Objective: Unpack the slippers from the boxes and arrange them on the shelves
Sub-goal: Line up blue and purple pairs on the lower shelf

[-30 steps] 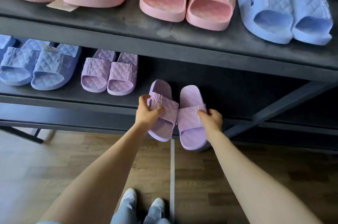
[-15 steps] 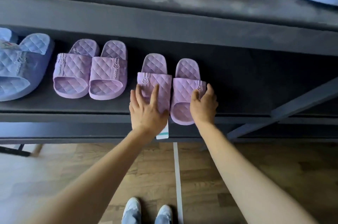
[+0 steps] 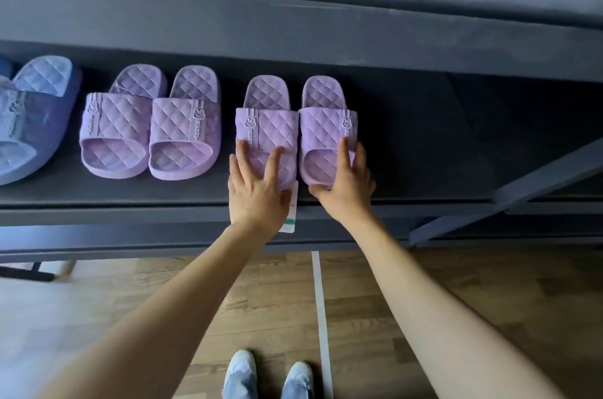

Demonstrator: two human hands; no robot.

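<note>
Lilac pair (image 3: 270,128), held clear of the rack a second ago, now sits on the lower shelf (image 3: 130,199), just right of the twin pair (image 3: 150,128). My left grip (image 3: 257,193) lies flat, fingers apart, on one toe. My right grip (image 3: 346,186) rests straight-fingered against the other. I judge this pair placed.

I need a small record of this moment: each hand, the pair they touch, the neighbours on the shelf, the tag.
left hand: flat, fingers spread, on the left slipper's toe
right hand: fingers straight along the right slipper's outer side, thumb at its toe
pair: purple, side by side on the lower shelf, toes toward the person
neighbours: second purple pair to the left, then a blue slipper
tag: white, hangs over the shelf's front edge, partly behind the left hand
</note>
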